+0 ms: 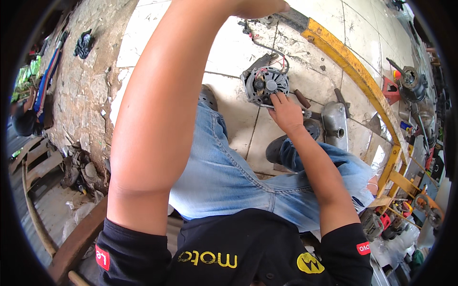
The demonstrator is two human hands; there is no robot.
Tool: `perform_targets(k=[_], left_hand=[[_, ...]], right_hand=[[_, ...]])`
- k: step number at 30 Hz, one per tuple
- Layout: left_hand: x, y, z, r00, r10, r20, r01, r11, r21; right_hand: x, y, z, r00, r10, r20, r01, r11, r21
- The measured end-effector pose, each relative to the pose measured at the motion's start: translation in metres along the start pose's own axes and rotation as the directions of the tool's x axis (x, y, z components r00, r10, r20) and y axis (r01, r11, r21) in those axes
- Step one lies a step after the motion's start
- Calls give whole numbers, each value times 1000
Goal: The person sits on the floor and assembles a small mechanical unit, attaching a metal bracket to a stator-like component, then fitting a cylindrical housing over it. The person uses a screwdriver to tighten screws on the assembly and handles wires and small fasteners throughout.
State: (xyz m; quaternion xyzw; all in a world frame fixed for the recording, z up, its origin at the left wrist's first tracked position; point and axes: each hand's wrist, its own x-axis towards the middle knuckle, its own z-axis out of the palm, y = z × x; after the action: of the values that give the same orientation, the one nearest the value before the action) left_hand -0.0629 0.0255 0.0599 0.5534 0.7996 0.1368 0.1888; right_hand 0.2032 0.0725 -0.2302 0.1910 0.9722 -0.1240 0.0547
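Note:
A grey alternator with a finned round housing and dark wires lies on the tiled floor between my feet. My right hand is at its near edge, fingers curled against the housing. A thin silver rod-like tool shows on one side of this hand, and it seems to pass under the fingers; its kind is hard to tell. My left arm crosses the view upward. My left hand is at the top edge, close to the dark end of a yellow metal frame; most of its fingers are cut off.
Right of the alternator lie a brown-handled tool, a hammer-like tool and a grey metal housing. A red stand and a dark motor-like part are farther right. Rough concrete borders the tiles at left.

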Motion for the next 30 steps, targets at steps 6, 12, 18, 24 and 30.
perform_targets(k=[6, 12, 18, 24, 30], left_hand=[[-33, 4, -17, 994, -104, -20, 101, 990, -101], [-61, 10, -20, 990, -118, -72, 111, 989, -95], [-65, 18, -16, 978, -127, -164, 135, 990, 40], [-42, -45, 8, 989, -21, -147, 40, 990, 133], [-36, -45, 8, 989, -128, -74, 133, 989, 65]], right_hand=[[-11, 14, -3, 990, -26, -138, 57, 973, 222], [-9, 47, -9, 903, 234, -362, -49, 890, 453], [13, 69, -23, 746, 663, 59, -535, 544, 647], [22, 102, 45, 629, 760, 163, -640, 388, 663], [25, 99, 81, 555, 794, 246, -695, 281, 662]])
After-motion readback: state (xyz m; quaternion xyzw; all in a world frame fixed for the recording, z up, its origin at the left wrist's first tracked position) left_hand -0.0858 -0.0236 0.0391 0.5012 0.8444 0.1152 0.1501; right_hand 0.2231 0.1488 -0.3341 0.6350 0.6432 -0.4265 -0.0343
